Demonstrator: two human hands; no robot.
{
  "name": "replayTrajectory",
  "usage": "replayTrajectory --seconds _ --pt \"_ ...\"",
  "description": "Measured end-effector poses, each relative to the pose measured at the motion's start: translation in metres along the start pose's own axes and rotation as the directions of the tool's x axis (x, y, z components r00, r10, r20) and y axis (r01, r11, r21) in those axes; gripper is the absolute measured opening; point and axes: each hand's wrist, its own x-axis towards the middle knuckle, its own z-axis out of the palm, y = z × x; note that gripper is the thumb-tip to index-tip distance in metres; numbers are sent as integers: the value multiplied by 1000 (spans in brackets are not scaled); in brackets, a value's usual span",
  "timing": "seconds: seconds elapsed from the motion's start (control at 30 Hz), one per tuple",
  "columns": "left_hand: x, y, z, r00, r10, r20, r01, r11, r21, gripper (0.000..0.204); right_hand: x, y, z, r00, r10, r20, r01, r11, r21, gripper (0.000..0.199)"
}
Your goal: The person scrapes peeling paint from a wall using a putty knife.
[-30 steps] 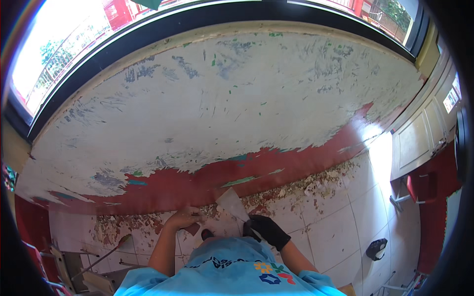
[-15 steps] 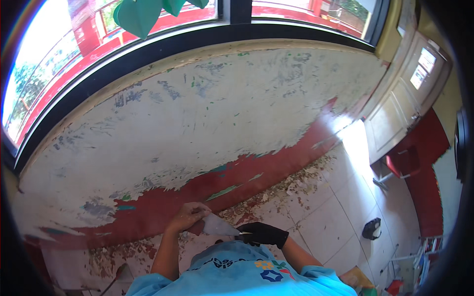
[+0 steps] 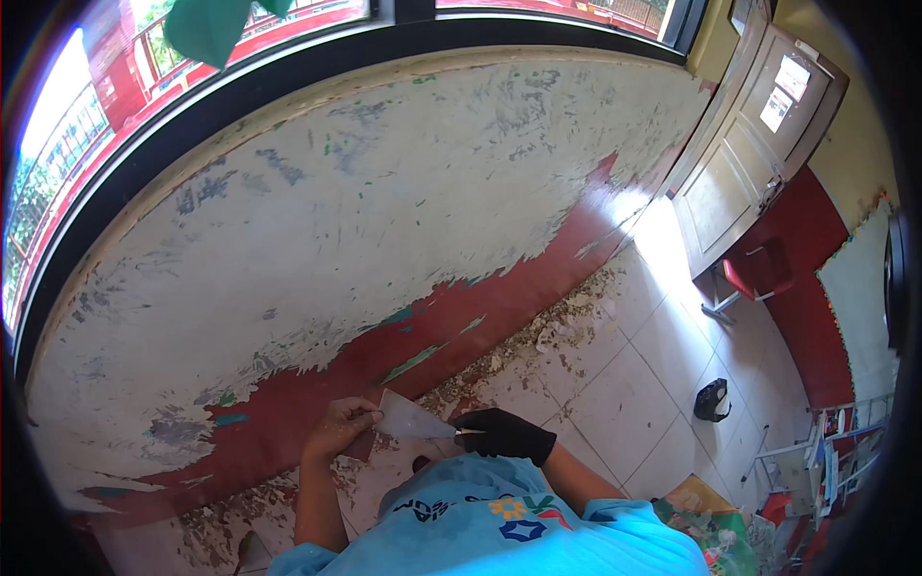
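Note:
My right hand (image 3: 504, 434), in a black glove, is closed round the handle of a putty knife (image 3: 413, 420). The knife's wide grey blade points left, in front of my body. My bare left hand (image 3: 341, 426) has its fingertips pinched at the blade's wide end. Just below those fingers shows a flat reddish-brown piece (image 3: 359, 444); I cannot make out what it is. Ahead stands a wall (image 3: 317, 259), scraped to a whitish, patchy surface. Red paint (image 3: 317, 384) with a ragged upper edge covers its lower part.
Paint flakes (image 3: 547, 341) litter the tiled floor along the wall's foot. A black bag (image 3: 712, 400) sits on the tiles to the right. Beyond it are a red chair (image 3: 754, 274) and a pale door (image 3: 735, 202). A black-framed window (image 3: 413, 36) runs above the wall.
My view has shifted, so the wall and door appear further left and higher. Both hands remain at the putty knife, and more of its blade shows between them.

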Motion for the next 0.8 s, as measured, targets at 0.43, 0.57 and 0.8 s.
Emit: replayTrajectory --seconds 0.43,0.57,0.8 --pt "97 85 124 979 81 -189 -61 992 108 21 -32 7 -145 970 -203 -131 203 979 -12 49" --pt "150 142 190 943 149 -299 -127 988 92 31 -51 17 -206 941 -282 -188 281 959 -37 55" --pt "211 234 266 912 222 -346 -232 973 13 39 -54 -34 -298 854 -364 -372 367 928 -66 58"
